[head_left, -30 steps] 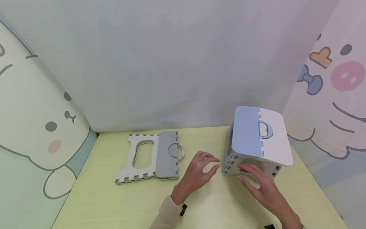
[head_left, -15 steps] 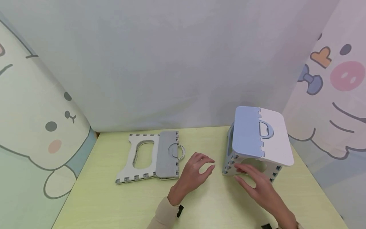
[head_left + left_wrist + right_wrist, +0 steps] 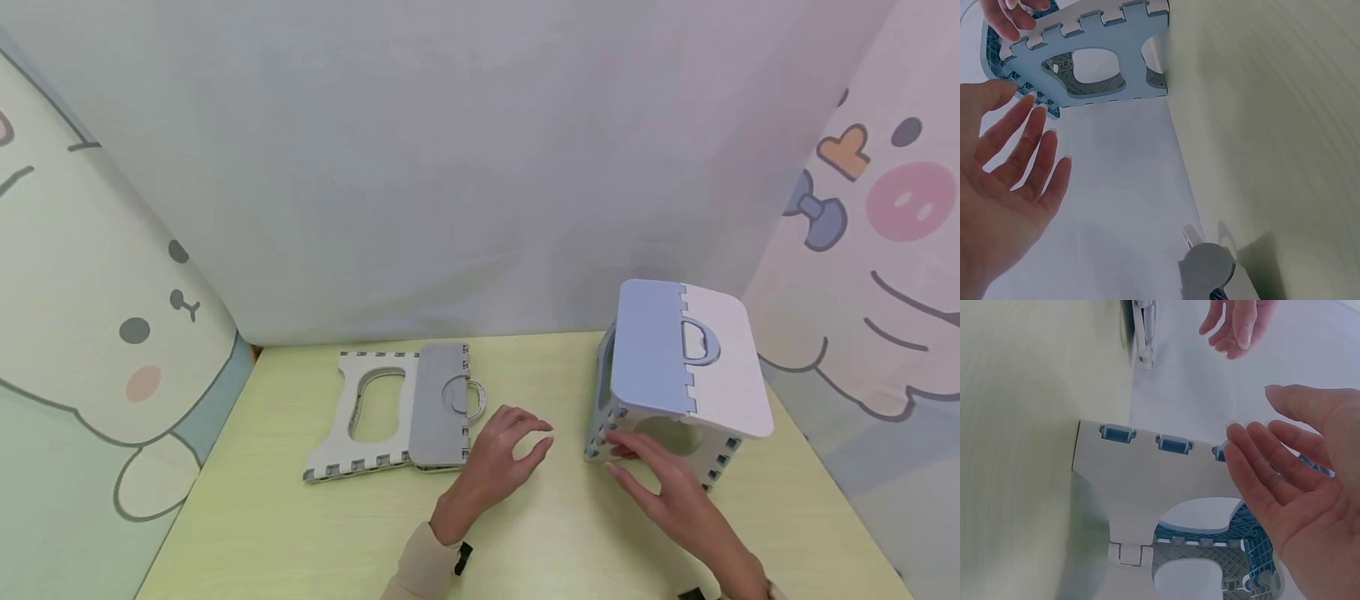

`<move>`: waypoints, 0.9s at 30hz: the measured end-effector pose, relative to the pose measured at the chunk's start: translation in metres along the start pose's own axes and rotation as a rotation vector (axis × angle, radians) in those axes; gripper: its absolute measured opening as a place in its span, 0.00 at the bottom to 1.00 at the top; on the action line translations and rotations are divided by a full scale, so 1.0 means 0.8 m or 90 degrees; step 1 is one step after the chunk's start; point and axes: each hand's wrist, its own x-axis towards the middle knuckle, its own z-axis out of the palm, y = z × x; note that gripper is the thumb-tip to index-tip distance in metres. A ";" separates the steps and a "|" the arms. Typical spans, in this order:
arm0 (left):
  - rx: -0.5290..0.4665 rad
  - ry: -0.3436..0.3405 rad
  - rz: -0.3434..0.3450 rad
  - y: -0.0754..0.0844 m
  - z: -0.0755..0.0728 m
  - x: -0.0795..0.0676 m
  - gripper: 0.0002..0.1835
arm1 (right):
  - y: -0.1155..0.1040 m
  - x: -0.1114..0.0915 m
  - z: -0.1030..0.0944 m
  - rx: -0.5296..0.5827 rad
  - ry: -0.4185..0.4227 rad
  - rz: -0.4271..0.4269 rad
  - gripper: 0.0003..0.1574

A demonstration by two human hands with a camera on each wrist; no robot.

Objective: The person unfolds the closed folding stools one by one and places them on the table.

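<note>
Head view: hands (image 3: 491,460) apart, right one (image 3: 671,492) near blue-white stool (image 3: 667,367).

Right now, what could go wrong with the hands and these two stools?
1. The right hand is close by the standing blue-and-white stool; a careless move might knock it.
2. The left hand is near the handle of the folded gray-and-white stool and could snag it.
3. The standing stool's top has a centre seam; folding there might pinch.
</note>
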 end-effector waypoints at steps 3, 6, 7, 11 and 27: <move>0.002 0.001 -0.001 0.000 -0.002 -0.002 0.06 | 0.001 0.000 0.002 0.003 -0.002 0.006 0.35; 0.007 0.003 0.000 -0.002 -0.004 -0.005 0.06 | 0.002 0.000 0.003 0.012 -0.003 0.012 0.34; 0.007 0.002 -0.001 -0.002 -0.005 -0.006 0.06 | 0.002 0.000 0.004 0.016 -0.004 0.013 0.34; 0.011 0.002 -0.003 -0.006 -0.006 -0.009 0.06 | 0.003 0.001 0.008 0.022 0.000 0.005 0.33; 0.041 0.008 -0.008 -0.013 -0.016 -0.020 0.05 | 0.004 0.004 0.021 0.023 -0.004 0.012 0.35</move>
